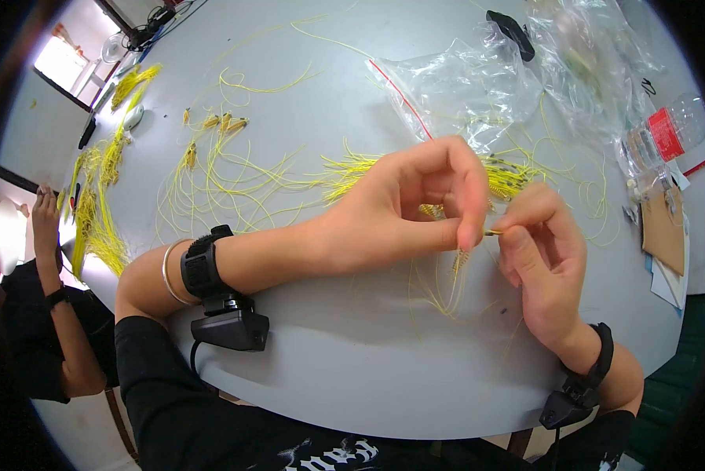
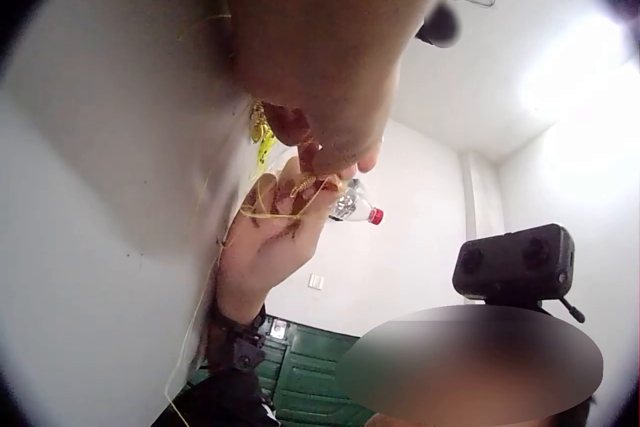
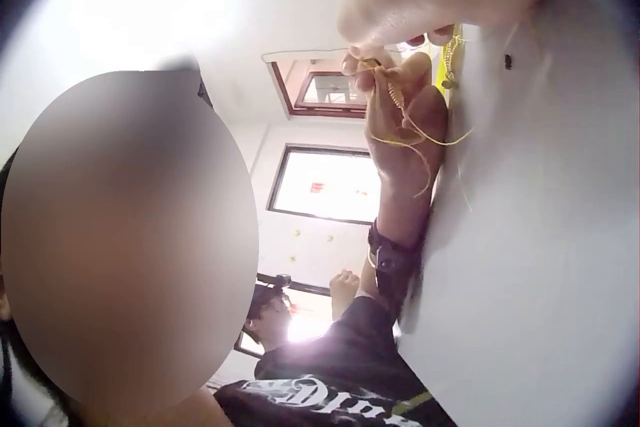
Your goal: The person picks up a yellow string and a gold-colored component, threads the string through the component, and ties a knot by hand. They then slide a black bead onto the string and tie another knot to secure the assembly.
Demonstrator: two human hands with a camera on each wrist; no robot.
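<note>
The coiled yellow strand (image 1: 461,261) hangs at the left hand's fingertips, above the counter (image 1: 384,345), right of the middle of its near edge. The left hand (image 1: 380,206) pinches it between thumb and index finger. The right hand (image 1: 550,267) pinches a short dark-tipped piece (image 1: 491,232) just beside it, thumb against index finger. Whether the piece and the strand are joined cannot be told; fingertips cover the point of contact.

The step in hand appears to be fine two-handed work on the strand's end. The next move probably calls for both pinches to stay firm and aligned, with loose tails clear.

Behind the left hand lies a bundle of yellow strands (image 1: 351,174). A clear bag (image 1: 470,86) lies toward the far edge; a bottle (image 1: 677,129) lies near the right edge.

The right wrist view shows the coil's turns and its trailing tails against the left palm; the head view alone shows the counter's overall layout.
</note>
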